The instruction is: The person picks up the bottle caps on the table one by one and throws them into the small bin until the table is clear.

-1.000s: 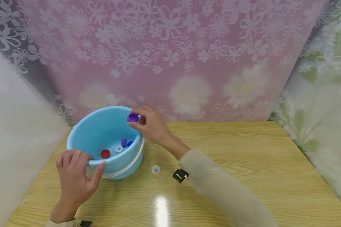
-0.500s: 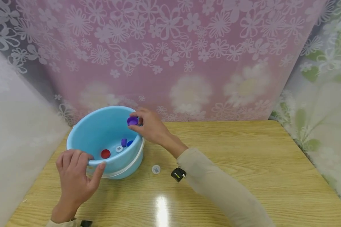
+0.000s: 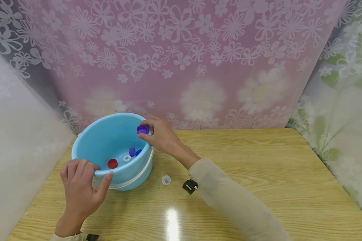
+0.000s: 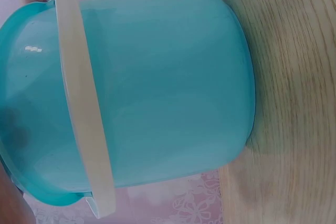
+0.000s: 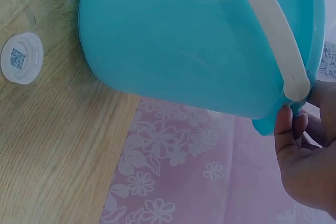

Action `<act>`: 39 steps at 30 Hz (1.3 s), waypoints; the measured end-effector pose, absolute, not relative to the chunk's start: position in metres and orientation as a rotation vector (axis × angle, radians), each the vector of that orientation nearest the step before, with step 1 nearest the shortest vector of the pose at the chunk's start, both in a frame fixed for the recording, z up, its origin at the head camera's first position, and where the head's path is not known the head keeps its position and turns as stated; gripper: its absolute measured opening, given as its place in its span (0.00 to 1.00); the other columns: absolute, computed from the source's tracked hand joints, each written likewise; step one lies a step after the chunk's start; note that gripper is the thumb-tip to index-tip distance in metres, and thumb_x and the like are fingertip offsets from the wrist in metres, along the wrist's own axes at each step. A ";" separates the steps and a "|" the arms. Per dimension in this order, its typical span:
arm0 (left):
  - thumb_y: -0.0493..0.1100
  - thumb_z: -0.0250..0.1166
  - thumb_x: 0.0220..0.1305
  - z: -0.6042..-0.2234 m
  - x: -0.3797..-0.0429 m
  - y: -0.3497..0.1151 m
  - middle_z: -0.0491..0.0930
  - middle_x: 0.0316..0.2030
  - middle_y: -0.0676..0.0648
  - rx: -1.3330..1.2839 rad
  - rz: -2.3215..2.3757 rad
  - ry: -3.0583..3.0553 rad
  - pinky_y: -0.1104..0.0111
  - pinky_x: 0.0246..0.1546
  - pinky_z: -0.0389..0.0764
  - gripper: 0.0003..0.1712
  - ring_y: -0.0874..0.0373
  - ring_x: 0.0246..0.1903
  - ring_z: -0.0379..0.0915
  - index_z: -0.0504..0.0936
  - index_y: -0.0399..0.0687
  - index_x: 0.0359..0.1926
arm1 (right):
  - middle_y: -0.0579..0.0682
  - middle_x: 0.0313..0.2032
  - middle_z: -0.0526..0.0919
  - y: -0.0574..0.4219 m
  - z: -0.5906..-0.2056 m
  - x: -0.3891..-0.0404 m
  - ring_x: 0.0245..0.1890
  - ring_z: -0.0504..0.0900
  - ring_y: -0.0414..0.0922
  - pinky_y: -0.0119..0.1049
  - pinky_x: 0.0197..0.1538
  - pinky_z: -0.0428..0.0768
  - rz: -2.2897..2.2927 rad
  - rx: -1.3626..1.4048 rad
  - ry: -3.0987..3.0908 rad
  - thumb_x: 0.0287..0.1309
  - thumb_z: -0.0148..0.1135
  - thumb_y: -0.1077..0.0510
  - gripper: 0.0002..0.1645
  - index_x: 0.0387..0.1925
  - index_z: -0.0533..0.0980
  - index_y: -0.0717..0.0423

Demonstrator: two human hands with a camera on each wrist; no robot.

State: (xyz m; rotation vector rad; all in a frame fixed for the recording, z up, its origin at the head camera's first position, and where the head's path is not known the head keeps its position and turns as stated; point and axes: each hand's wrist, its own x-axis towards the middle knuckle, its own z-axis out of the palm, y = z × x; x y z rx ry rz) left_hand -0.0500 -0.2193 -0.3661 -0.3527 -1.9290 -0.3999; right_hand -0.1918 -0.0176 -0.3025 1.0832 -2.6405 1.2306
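A light blue bucket [image 3: 108,130] stands on the wooden table at the left. My left hand [image 3: 79,184] grips its near left rim, thumb outside and fingers over the edge. At the far right rim, my right hand [image 3: 163,135] pinches a purple bottle cap [image 3: 142,130] between thumb and forefinger, over the bucket's opening. In the right wrist view the right hand [image 5: 310,156] is at the rim beside the handle's end, and the cap is hidden. Inside lie a red cap [image 3: 112,163], a white cap [image 3: 127,158], another purple cap [image 3: 132,151] and a partly hidden blue cap [image 3: 139,152].
A white cap [image 3: 166,180] with a printed square code lies on the table [image 3: 244,167] right of the bucket. The bucket's white handle [image 4: 84,93] hangs down along its near side. A pink flowered curtain [image 3: 199,67] hangs behind the table.
My right hand has sunk very slightly, with the purple cap held in it. My left hand and the bucket stay in place.
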 end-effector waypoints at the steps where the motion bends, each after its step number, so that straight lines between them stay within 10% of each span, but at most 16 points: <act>1: 0.65 0.51 0.64 -0.366 -0.050 -0.219 0.64 0.21 0.43 -0.354 -0.400 -1.928 0.46 0.42 0.52 0.33 0.39 0.30 0.59 0.67 0.39 0.21 | 0.45 0.37 0.75 -0.017 -0.303 -0.191 0.33 0.72 0.40 0.27 0.32 0.72 1.233 1.080 -2.642 0.58 0.66 0.51 0.24 0.55 0.77 0.55; 39: 0.66 0.51 0.64 -0.366 -0.047 -0.222 0.64 0.21 0.43 -0.346 -0.402 -1.942 0.46 0.41 0.51 0.33 0.39 0.31 0.59 0.67 0.39 0.21 | 0.52 0.57 0.70 0.044 -0.377 -0.191 0.38 0.74 0.41 0.34 0.39 0.76 1.351 1.266 -2.793 0.65 0.58 0.53 0.25 0.61 0.71 0.57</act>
